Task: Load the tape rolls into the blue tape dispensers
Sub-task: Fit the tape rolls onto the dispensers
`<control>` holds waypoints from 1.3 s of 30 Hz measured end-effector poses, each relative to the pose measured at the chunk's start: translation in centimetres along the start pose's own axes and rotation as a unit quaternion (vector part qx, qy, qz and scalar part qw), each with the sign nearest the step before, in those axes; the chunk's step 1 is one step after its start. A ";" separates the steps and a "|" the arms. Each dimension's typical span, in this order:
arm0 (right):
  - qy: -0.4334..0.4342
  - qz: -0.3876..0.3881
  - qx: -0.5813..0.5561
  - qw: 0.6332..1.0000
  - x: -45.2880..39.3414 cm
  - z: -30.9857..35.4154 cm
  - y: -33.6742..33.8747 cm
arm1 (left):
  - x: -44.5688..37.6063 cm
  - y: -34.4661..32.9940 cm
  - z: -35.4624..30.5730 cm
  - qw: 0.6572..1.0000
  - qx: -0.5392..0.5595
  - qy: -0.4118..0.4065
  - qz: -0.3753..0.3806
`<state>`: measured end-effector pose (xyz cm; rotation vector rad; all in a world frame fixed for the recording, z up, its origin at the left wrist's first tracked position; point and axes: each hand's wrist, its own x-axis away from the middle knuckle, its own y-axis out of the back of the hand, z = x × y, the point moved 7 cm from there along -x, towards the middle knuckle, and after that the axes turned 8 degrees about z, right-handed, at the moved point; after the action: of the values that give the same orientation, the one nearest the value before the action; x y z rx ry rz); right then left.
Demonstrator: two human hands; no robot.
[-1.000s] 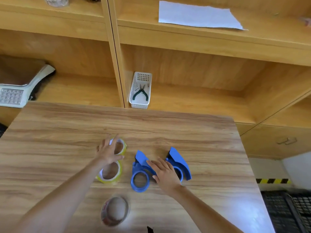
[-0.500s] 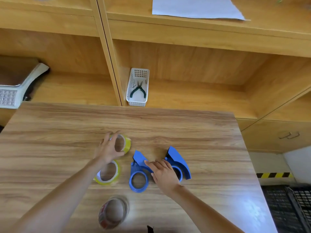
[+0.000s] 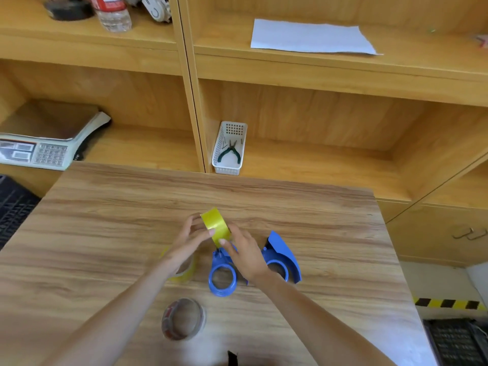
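The worktop (image 3: pixel 303 220) is wood-grain laminate with a smooth, faintly glossy sheen near its front edge. The yellow tape roll (image 3: pixel 215 224) looks glossy and slick. Both blue dispensers (image 3: pixel 284 256) are smooth matt plastic. The white basket (image 3: pixel 229 147) is perforated plastic; the sheet (image 3: pixel 311 37) is matt paper.

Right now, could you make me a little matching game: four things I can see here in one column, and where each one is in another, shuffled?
Things:
1. yellow tape roll
2. pliers
3. sheet of paper
4. clear tape roll

Places:
A. lying on the upper shelf
B. held up between both hands
C. flat on the table, nearest the person
D. inside the white basket

Pairs: 1-B, 2-D, 3-A, 4-C
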<state>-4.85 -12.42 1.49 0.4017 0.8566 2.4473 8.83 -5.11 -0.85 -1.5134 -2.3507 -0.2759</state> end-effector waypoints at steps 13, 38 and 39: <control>-0.010 0.028 0.065 0.997 4.8 0.2 -1.6 | 3.5 -0.7 1.7 0.984 0.148 0.027 0.096; 0.184 0.123 0.349 0.911 6.6 0.6 -7.7 | 6.4 -3.1 3.9 0.800 -0.580 -0.117 0.104; 0.194 0.130 0.336 0.912 6.7 0.4 -7.7 | 6.2 -3.0 4.3 0.794 -0.587 -0.117 0.104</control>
<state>-7.36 -3.37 -2.43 0.2738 1.9453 2.4374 3.00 0.34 -2.46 -2.3544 -2.1498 -1.8410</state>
